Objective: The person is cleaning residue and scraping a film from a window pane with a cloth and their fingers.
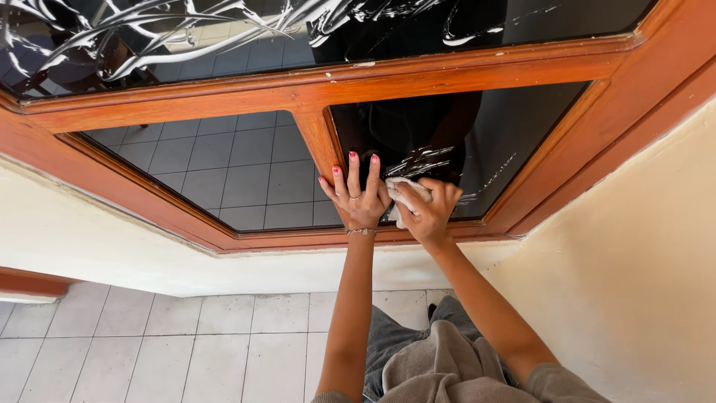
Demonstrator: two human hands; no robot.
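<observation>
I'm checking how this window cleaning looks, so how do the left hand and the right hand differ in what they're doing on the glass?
The left hand lies flat with fingers spread on the lower right pane, beside the wooden divider; the right hand is curled. The left hand holds nothing, while the right hand grips a white cloth against the glass. The left hand shows a ring and a wrist bracelet; none shows on the right hand. Both rest on the same pane.

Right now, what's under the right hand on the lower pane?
A crumpled white cloth, pressed by the right hand against the dark glass pane. Soapy streaks show above it. The glass beneath the cloth is covered. The left hand lies flat alongside.
</observation>
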